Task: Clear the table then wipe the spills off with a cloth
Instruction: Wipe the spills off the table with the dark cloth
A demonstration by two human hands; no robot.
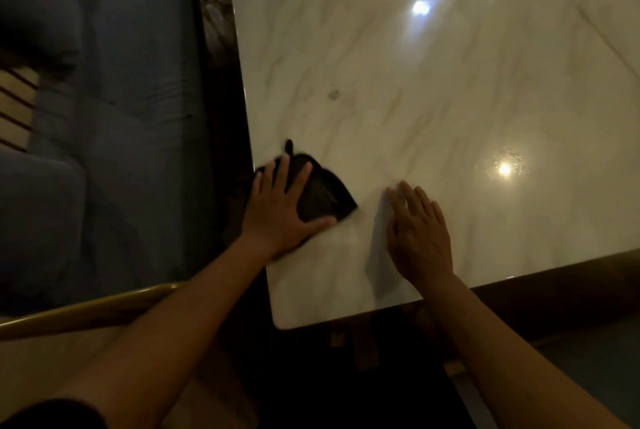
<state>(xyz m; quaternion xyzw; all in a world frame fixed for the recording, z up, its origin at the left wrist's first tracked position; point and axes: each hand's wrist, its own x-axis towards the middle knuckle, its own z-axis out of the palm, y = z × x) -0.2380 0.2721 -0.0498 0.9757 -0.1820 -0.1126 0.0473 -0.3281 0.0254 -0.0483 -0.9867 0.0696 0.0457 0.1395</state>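
Head view of a white marble-patterned table [433, 89] with one rounded corner nearest the viewer. The left hand [282, 207] lies flat with fingers spread, pressing a dark cloth [325, 194] against the tabletop at its left edge; part of the cloth shows beyond the fingers and thumb, toward the table's middle. The hand presses the cloth rather than gripping it. The right hand [420, 234] rests open and flat, palm down, just beside the cloth near the front edge, holding nothing. A small greyish spot [334, 94] marks the surface beyond the cloth, near the left edge. The remaining tabletop, far and right, lies open, showing two bright light reflections. A blue upholstered seat [114, 110] runs alongside the left edge.
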